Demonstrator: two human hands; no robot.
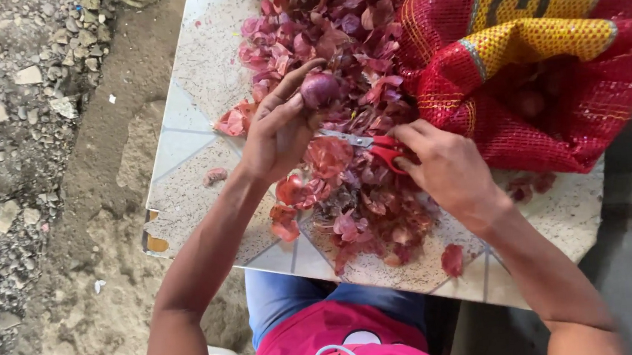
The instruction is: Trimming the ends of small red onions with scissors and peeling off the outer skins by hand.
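Head view only: my left hand (276,132) is closed around a small purple onion (319,89), pinched between thumb and fingertips above the heap of onion skins (350,39) on the tiled desk (188,172). My right hand (443,166) is clamped on red-handled scissors (374,147), blades pointing toward the onion. I judge the bulb light, firm and rounded, its loose papery skin slippery; gripping across its middle seems safest. A red mesh sack (547,61) lies just beside.

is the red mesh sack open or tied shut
Open: the red mesh sack has its mouth folded back, and onions show inside.
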